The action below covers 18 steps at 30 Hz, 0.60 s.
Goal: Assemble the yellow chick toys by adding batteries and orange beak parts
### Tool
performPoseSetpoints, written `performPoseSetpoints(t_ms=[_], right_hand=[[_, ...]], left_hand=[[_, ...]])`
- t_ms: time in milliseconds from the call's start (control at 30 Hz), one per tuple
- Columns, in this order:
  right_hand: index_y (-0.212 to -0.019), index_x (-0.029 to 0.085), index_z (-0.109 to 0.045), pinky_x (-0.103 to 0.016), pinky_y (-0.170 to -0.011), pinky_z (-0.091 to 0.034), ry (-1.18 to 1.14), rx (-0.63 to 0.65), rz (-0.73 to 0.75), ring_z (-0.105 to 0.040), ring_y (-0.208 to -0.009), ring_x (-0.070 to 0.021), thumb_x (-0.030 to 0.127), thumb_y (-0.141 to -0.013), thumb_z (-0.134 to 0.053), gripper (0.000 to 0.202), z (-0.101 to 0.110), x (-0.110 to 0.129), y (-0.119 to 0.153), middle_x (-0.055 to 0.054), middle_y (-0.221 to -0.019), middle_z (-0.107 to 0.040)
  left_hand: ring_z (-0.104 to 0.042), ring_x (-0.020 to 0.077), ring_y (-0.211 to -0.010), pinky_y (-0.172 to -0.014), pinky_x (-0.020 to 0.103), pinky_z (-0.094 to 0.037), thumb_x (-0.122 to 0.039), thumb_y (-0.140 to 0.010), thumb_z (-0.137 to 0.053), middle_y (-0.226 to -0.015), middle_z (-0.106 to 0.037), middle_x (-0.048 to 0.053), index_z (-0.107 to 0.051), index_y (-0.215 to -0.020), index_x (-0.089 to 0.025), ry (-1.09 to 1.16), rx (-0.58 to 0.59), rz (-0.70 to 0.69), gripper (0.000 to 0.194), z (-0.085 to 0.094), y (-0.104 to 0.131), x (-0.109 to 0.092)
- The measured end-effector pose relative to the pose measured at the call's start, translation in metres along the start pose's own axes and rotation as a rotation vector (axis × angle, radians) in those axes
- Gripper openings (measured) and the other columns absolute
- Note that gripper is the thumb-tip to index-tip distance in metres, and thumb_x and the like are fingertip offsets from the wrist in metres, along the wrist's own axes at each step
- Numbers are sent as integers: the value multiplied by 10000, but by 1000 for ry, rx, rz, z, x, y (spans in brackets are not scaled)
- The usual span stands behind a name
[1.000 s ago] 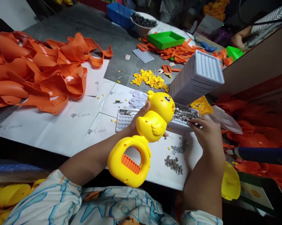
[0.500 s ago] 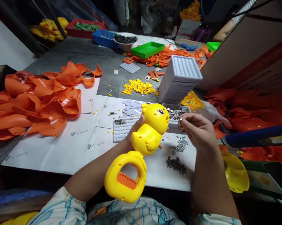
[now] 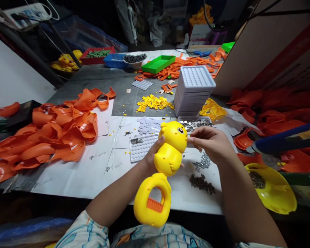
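Note:
A yellow toy chick (image 3: 169, 160) with a ring handle and an orange ribbed insert is tilted in front of me, its beak to the right. My left hand (image 3: 152, 154) is closed around it from behind and its left side. My right hand (image 3: 213, 144) has thumb and forefinger pinched at the beak; what they hold, if anything, is hidden. Behind that hand, a tray (image 3: 180, 119) holds shiny metal discs. Left of the chick lies a white dimpled tray (image 3: 143, 151) with several discs in one corner. Silver screws (image 3: 203, 161) and a dark heap of small parts (image 3: 201, 184) lie below my right hand.
Orange plastic shells (image 3: 64, 134) are heaped on the left. Tall stacked white trays (image 3: 194, 93) stand behind the discs, beside small yellow pieces (image 3: 153, 103). A green tray (image 3: 158, 64) sits among orange parts. At right are a yellow bowl (image 3: 278, 193) and a blue bar (image 3: 286, 139).
My right hand has brought its pinched fingers to the beak; a small shiny disc showed between them earlier. The view has shifted, and the chick appears slightly farther right and lower.

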State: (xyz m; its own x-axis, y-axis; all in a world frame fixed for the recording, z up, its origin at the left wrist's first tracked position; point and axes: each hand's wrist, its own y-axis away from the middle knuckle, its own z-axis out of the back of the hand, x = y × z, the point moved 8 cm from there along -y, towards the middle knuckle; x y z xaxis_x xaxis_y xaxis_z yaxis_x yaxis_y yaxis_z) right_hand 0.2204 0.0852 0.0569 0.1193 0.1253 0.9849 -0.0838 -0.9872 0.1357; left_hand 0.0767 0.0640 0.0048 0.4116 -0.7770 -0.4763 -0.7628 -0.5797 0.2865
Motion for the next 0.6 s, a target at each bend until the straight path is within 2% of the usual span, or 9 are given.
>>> performPoseSetpoints(t_ms=[67,133,233,300,433,600], right_hand=[[-756,124,-647,-155,-417,-448,-73,-84,146,-544,-493,-85,317,-459,-956,470,1,8,2,-23,-662,-620],[-785,139,-664,-177,-471,-527,-82,-119,269,-607,-550,-108,312,-546,-933,400,-1,13,6,-35,-712,-653],[-822,160,-705,-199,-549,-595,3,-103,377,-657,-608,-126,277,-676,-872,250,-8,14,14,-40,-760,-683],[-875,180,-737,-192,-633,-621,86,-78,440,-689,-678,-126,235,-738,-823,172,-10,14,18,-37,-818,-702],[-992,187,-741,-184,-753,-625,181,2,478,-715,-801,-129,208,-793,-762,201,-11,16,19,-46,-896,-713],[-1028,182,-685,-107,-633,-570,175,83,419,-681,-710,-90,190,-750,-789,297,-13,21,16,-24,-795,-673]], left_hand=[[-678,242,-704,-628,399,-589,-735,-533,-816,-927,-714,89,-661,-1148,-145,18,43,3,867,1,-3,-1],[-688,253,-714,-625,397,-585,-752,-561,-789,-933,-718,96,-651,-1179,-138,34,80,-5,882,1,-5,-1],[-682,243,-707,-648,403,-587,-721,-592,-800,-919,-723,83,-652,-1151,-149,56,104,-16,814,-1,-6,-1],[-670,232,-686,-648,407,-588,-708,-555,-832,-902,-723,74,-654,-1112,-157,57,91,-13,803,-2,-6,-1],[-666,223,-689,-644,391,-585,-720,-545,-824,-857,-704,74,-665,-1041,-146,37,-4,-17,775,0,-2,-1],[-643,186,-677,-641,326,-571,-628,-528,-893,-846,-698,65,-676,-1019,-166,25,-58,-50,708,-5,5,-3]])
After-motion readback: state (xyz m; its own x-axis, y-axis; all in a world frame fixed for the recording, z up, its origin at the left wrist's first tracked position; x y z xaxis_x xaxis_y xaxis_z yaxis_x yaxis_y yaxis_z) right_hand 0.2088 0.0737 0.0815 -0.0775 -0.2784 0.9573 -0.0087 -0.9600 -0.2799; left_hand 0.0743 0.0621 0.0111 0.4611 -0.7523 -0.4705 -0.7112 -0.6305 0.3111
